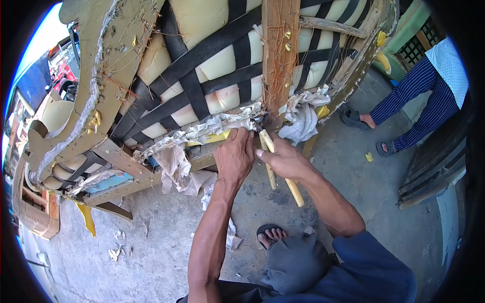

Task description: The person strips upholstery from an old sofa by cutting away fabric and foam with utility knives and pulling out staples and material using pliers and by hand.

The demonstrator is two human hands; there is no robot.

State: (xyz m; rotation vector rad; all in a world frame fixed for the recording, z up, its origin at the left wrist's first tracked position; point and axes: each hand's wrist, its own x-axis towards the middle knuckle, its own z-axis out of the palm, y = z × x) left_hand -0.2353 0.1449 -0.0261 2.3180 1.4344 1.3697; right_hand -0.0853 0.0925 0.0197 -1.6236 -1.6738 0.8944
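Note:
A sofa frame (281,55), turned so its underside shows, stands in front of me with black webbing straps (202,60) across pale foam. My right hand (289,160) is closed around a pair of pincers (294,193) with long cream handles. Their dark head is mostly hidden at the joint of the upright wooden post and the lower rail. Close beside it, my left hand (234,155) has its fingers curled on a strip of torn fabric (202,130) along that rail. A crumpled piece of whitish cloth (302,121) hangs right of the post.
Another person (424,96) in striped trousers stands at the right. Slatted wood (435,174) lies below them. Fabric scraps (116,251) and yellow foam bits are on the concrete floor (151,267). More furniture (38,202) stands at the far left.

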